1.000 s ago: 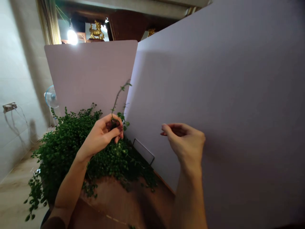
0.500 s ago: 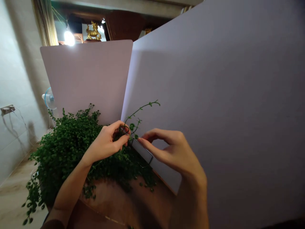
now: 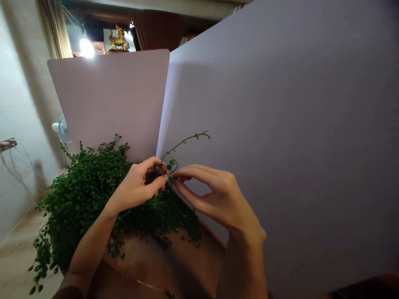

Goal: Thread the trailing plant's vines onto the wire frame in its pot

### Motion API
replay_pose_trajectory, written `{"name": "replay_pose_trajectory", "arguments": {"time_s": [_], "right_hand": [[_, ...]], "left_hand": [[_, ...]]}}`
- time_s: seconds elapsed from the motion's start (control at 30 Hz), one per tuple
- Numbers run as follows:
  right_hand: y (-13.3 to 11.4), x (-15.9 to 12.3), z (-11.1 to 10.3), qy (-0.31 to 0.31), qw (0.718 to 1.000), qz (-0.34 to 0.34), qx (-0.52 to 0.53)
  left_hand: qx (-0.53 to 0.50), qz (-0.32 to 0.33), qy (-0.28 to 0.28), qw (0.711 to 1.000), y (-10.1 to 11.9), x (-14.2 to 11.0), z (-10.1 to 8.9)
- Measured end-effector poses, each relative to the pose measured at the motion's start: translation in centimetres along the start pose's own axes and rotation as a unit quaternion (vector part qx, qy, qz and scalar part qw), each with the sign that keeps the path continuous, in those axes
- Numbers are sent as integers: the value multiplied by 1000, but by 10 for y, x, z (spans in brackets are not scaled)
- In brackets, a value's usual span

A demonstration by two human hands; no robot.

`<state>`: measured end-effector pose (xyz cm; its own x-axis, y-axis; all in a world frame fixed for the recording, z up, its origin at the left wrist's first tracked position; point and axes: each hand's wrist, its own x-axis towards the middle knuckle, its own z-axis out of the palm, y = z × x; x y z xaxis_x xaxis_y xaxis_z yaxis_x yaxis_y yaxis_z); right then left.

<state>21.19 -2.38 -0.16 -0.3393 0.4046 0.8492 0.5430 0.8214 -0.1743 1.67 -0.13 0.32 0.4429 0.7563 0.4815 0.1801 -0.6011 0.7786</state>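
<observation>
A bushy green trailing plant (image 3: 90, 187) with small round leaves spreads over a brown surface. My left hand (image 3: 137, 187) is closed at its right edge, thumb and fingers around a thin stem (image 3: 179, 144) that curves up and to the right. Just right of it my right hand (image 3: 215, 193) pinches with thumb and fingertips at a small leafy side shoot (image 3: 172, 165) of that stem. The fingertips hide the exact point of contact. A thin wire-like piece (image 3: 187, 214) shows faintly below my right hand.
Pale boards stand behind the plant (image 3: 109, 104) and along the right (image 3: 280, 124). A lit bulb (image 3: 87, 48) and a golden figurine (image 3: 119, 38) are beyond. At left are a fan (image 3: 63, 129) and a wall socket (image 3: 8, 144). The brown tabletop (image 3: 146, 257) lies below.
My right hand has moved slightly left and its fingertips have closed on the leafy side shoot. My left hand keeps its hold on the stem. The view has shifted a little.
</observation>
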Motion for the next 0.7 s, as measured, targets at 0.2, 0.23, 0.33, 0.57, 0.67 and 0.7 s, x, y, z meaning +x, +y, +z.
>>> {"name": "replay_pose_trajectory", "arguments": {"time_s": [0.2, 0.23, 0.33, 0.57, 0.67, 0.7], "right_hand": [[-5, 2, 0, 54, 998, -27, 10], [-6, 2, -1, 53, 998, -23, 8], [-5, 1, -3, 31, 1000, -1, 0], [3, -1, -2, 64, 997, 38, -20], [8, -2, 0, 113, 990, 84, 16], [9, -2, 1, 125, 986, 107, 32]], "left_hand": [[-3, -6, -10, 1000, 0, 0, 1], [-2, -5, -13, 1000, 0, 0, 2], [-6, -2, -18, 1000, 0, 0, 3], [-31, 2, -33, 999, 2, -2, 6], [-62, 3, -50, 997, 3, -2, 8], [-71, 3, -53, 996, 3, -1, 8]]}}
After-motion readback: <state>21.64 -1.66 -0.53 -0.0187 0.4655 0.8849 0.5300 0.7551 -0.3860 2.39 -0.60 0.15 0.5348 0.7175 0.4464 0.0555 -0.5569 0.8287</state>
